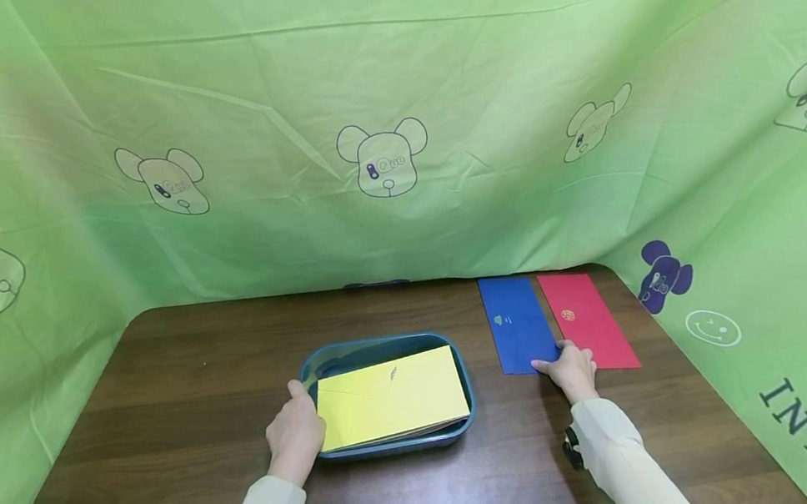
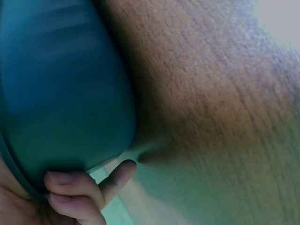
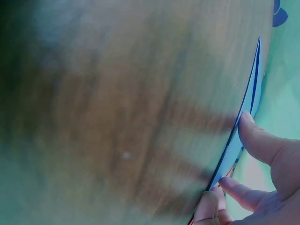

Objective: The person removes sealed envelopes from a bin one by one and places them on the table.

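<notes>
My left hand (image 1: 296,435) grips the left end of a dark blue plastic basin (image 1: 397,448); in the left wrist view its fingers (image 2: 70,183) curl under the rim. A yellow envelope (image 1: 391,396) lies in the basin on a stack of thin layers, tilted slightly. My right hand (image 1: 572,370) is at the near right corner of a blue envelope (image 1: 518,322) lying on the table, thumb and fingers pinching its edge. Beside it lies a red envelope (image 1: 589,317), partly behind the right hand. Seen nearly edge-on in the right wrist view, the blue envelope shows a narrow gap at one end.
The brown wooden table (image 1: 187,396) carries the basin near its middle and both loose envelopes at the back right. A green printed cloth (image 1: 372,54) hangs around the table's back and sides.
</notes>
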Demonstrator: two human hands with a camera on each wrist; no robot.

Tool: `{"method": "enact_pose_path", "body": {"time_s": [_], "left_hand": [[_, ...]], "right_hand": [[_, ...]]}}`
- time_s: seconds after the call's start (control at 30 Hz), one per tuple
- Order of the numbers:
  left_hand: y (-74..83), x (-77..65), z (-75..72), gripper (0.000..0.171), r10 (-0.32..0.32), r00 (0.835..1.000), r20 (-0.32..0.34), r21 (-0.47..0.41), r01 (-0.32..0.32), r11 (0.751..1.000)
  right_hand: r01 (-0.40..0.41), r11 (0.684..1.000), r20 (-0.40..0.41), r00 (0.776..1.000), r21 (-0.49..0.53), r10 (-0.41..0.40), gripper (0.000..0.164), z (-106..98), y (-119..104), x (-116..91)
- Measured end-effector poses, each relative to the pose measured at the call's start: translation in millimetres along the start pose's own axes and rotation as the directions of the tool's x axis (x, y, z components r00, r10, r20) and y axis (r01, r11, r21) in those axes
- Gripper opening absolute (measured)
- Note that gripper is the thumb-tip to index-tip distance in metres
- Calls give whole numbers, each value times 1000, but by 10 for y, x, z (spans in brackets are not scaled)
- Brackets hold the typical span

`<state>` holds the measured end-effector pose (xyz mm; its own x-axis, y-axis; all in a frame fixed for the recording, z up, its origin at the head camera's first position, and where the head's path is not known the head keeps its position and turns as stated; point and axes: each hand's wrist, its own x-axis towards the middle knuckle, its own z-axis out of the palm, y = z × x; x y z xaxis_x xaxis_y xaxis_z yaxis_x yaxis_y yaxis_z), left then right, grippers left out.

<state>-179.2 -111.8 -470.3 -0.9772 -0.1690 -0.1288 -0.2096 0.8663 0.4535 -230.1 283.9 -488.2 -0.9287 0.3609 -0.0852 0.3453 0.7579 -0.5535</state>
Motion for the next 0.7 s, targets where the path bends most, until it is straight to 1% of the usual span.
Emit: {"method": "enact_pose_path", "body": {"time_s": [0.23,0.37,0.47,0.5,0.53,0.57,0.63,0.7], "left_hand": [[1,0,-14,51,-8,1000,10,3,8,1000],[6,0,-20,52,-12,1000,21,1,12,1000],[6,9,-19,50,-18,999,30,0,18,1000],[10,10,-21,49,-19,999,32,-1,19,1000],[8,12,-20,48,-21,999,31,0,21,1000],[7,12,-19,47,-23,999,31,1,23,1000],[10,12,-17,47,-20,999,28,2,20,1000],[12,7,-19,47,-18,999,26,4,18,1000]], "right_hand": [[-34,996,-11,999,86,35,63,14,-23,6],[-26,992,-17,999,122,29,62,17,-102,-1],[23,988,-39,999,153,-17,54,18,-204,-13],[58,984,-56,997,169,-49,49,26,-235,-21],[114,974,-98,990,195,-96,43,60,-250,-18],[147,966,-109,986,213,-126,37,83,-287,-28],[206,947,-112,977,249,-183,28,132,-362,-57],[251,930,-104,967,269,-231,22,182,-460,-109]]}}
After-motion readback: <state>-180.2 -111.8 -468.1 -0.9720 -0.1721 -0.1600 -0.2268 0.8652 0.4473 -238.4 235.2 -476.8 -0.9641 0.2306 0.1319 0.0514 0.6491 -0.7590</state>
